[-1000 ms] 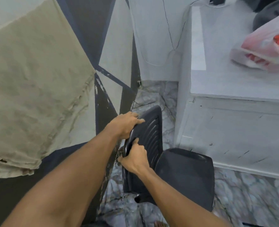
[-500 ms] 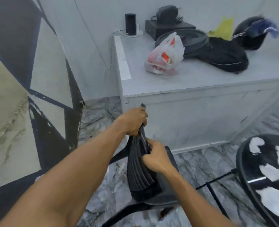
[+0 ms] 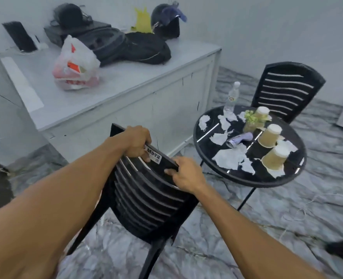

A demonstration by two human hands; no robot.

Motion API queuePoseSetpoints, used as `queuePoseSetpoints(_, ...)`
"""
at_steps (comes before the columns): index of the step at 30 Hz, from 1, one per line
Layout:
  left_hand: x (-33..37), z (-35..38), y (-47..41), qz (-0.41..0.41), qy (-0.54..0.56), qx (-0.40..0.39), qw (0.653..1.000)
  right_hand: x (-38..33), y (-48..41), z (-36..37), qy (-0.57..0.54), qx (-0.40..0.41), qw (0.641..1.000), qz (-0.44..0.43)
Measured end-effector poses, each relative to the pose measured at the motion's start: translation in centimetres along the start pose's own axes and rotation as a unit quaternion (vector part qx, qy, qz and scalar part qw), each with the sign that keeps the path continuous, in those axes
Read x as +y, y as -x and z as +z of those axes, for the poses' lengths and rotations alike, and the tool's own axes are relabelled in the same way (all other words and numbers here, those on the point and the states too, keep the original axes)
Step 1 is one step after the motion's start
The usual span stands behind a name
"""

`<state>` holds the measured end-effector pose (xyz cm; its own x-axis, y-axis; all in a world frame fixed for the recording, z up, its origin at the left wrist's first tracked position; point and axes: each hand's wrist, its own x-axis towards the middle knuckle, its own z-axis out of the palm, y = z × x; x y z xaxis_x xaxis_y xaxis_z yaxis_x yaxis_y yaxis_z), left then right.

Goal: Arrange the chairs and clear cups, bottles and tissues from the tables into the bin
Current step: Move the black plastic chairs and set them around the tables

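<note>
Marbled grey floor (image 3: 267,228); white cabinet (image 3: 126,93); round glossy black table (image 3: 257,181). Slatted black plastic chair (image 3: 146,198): left hand (image 3: 136,143) and right hand (image 3: 186,176) grip its top rail.

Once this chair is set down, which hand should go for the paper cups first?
Right. The right hand grips the chair corner nearest the round table, where the cups stand; the left hand is farther over.

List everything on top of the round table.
On the round table: a clear bottle, three paper cups, a purple can on its side, scattered tissues and a greenish clump. The cups' insides and anything under the tissues are hidden.
</note>
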<state>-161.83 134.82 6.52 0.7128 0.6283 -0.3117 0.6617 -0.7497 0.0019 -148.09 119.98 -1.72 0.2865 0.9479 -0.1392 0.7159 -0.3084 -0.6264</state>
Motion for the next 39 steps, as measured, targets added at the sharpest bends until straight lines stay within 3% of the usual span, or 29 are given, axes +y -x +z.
queuePoseSetpoints(11, 8.9, 3.5, 4.2, 0.032, 0.089, 0.091, 0.991, 5.0, 9.6, -3.6, 0.103, 0.081, 0.988, -0.077)
queuePoseSetpoints(16, 9.8, 10.1, 6.7, 0.066, 0.106, 0.148, 0.981, 6.6, 14.4, 0.6, 0.143, 0.067, 0.986, -0.057)
queuePoseSetpoints(22, 6.4, 21.0, 10.2, 0.020, 0.114, 0.101, 0.988, 6.2, 17.7, 9.4, 0.179, -0.029, 0.983, -0.037)
queuePoseSetpoints(31, 4.6, 21.0, 10.2, -0.009, 0.090, 0.091, 0.992, 6.1, 16.8, 9.2, 0.182, -0.068, 0.981, -0.002)
queuePoseSetpoints(39, 4.0, 22.2, 13.0, 0.011, 0.107, 0.080, 0.991, 4.2, 20.3, 11.8, 0.216, -0.046, 0.975, 0.017)
